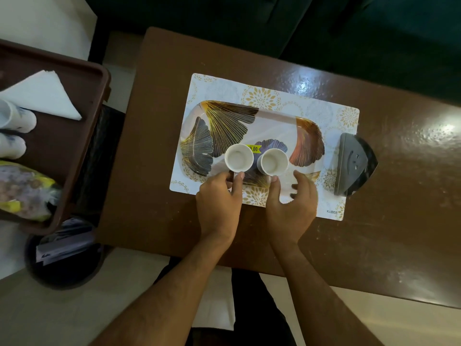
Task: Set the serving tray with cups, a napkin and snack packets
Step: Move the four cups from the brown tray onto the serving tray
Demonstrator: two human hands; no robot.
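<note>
The serving tray [274, 126], white with dark and gold fan-leaf prints, lies on a patterned placemat [346, 116]. Two empty white cups stand upright side by side near its front edge. My left hand [219, 203] pinches the handle of the left cup [239, 157] between thumb and forefinger. My right hand [290, 203] has its fingers spread, with the forefinger tip touching the right cup [274, 162] and the thumb apart. A folded white napkin [47, 96], two more white cups [17, 118] and snack packets [22, 191] lie in a brown crate [82, 136] at the left.
The placemat lies on a glossy brown table [386, 221]. A dark grey wedge-shaped object [354, 163] sits at the placemat's right end. A black bin [64, 258] with papers stands on the floor under the crate. A dark sofa is behind the table.
</note>
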